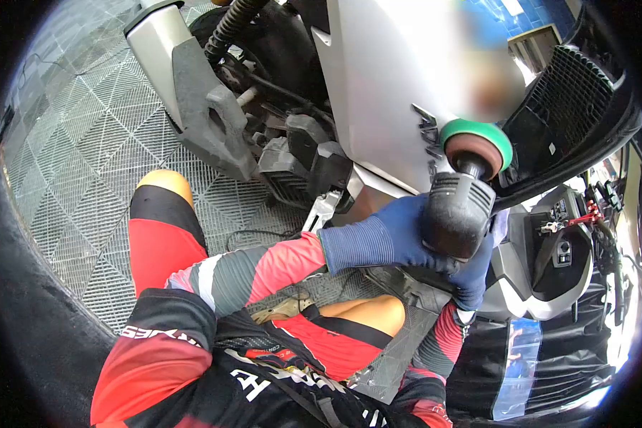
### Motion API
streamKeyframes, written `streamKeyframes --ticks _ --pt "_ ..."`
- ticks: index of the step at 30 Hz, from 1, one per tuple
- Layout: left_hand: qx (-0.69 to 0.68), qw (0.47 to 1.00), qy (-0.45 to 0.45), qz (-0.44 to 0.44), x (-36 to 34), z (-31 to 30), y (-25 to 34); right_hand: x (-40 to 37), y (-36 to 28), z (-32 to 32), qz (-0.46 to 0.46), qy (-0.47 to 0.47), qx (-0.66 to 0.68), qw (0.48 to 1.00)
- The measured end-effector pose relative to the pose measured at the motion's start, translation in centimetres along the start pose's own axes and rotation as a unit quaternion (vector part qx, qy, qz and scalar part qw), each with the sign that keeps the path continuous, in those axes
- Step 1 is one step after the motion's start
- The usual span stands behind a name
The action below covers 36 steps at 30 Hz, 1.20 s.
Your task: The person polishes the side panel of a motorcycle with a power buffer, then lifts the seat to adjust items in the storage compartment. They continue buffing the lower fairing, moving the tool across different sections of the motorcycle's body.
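Note:
My left hand, in a blue glove, is wrapped round the black head of a polisher. Below it my right hand, gloved in blue too, closes round the tool's lower part; its fingers are partly hidden. The polisher's green-rimmed round pad lies against or very near the silver body panel of a scooter, beside dark raised lettering. Whether the pad touches the panel cannot be made out.
Black engine parts and a grey cover stand at the upper left above grey grid floor tiles. A black mesh part is at the right, with a grey console below it. A blurred person is behind the panel.

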<state>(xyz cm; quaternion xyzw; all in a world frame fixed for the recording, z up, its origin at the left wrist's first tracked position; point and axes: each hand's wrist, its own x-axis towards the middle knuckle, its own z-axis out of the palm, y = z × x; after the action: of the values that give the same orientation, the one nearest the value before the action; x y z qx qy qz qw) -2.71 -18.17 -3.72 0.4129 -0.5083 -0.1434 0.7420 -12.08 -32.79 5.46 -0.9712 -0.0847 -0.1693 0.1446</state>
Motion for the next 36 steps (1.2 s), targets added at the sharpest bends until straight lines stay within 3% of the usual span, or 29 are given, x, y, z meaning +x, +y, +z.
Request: streamKeyframes --ticks 1,2,3,8,12,15,16,21,23,27,29,33,34,36 --pt "0.014 0.999 -0.017 -0.032 -0.2 0.5 -0.3 -0.6 1.0 -0.1 -0.007 -0.007 0.011 1.000" --pt "-0.118 0.992 0.002 -0.040 0.5 2.2 -4.9 -0.8 0.5 0.3 -0.029 0.019 0.026 0.999" --pt "-0.119 0.992 0.000 -0.040 0.6 2.7 -5.3 -1.2 0.9 0.3 -0.026 0.021 0.025 0.999" --pt "-0.013 1.000 0.021 -0.012 0.3 2.1 -2.4 -1.7 2.2 0.0 -0.038 0.018 -0.003 0.999" --pt "-0.017 1.000 -0.010 -0.021 0.7 0.5 -0.4 0.1 1.2 -0.9 -0.044 -0.006 -0.030 0.999" --pt "0.042 0.998 0.024 0.043 1.0 -0.2 -0.1 1.9 -2.2 -1.3 -0.059 0.000 -0.038 0.998" --pt "0.041 0.998 0.026 0.043 0.8 -0.6 1.0 1.7 -2.6 -1.3 0.043 0.006 0.043 0.998" --pt "0.008 0.992 0.078 0.103 0.4 -1.7 2.6 4.0 -7.1 -2.4 0.112 -0.035 0.035 0.993" --pt "-0.048 0.993 0.066 0.087 0.1 -2.3 3.5 5.0 -7.3 -2.9 0.049 -0.080 -0.012 0.995" --pt "0.015 0.990 0.084 0.114 -0.8 -3.1 4.0 6.7 -7.9 -3.4 -0.017 -0.090 -0.051 0.994" --pt "-0.050 0.990 0.091 0.096 -1.4 -3.5 4.8 7.7 -8.5 -3.4 -0.119 -0.100 -0.060 0.986" --pt "-0.014 0.991 0.072 0.108 -1.6 -3.2 2.6 8.5 -10.5 -3.5 -0.135 -0.131 -0.118 0.975" --pt "-0.046 0.983 0.085 0.157 -1.6 -3.0 1.6 8.4 -10.4 -3.2 -0.145 -0.114 -0.090 0.979" --pt "-0.019 0.986 0.067 0.151 -1.2 -2.9 1.5 7.8 -9.2 -3.1 -0.146 -0.094 -0.095 0.980"
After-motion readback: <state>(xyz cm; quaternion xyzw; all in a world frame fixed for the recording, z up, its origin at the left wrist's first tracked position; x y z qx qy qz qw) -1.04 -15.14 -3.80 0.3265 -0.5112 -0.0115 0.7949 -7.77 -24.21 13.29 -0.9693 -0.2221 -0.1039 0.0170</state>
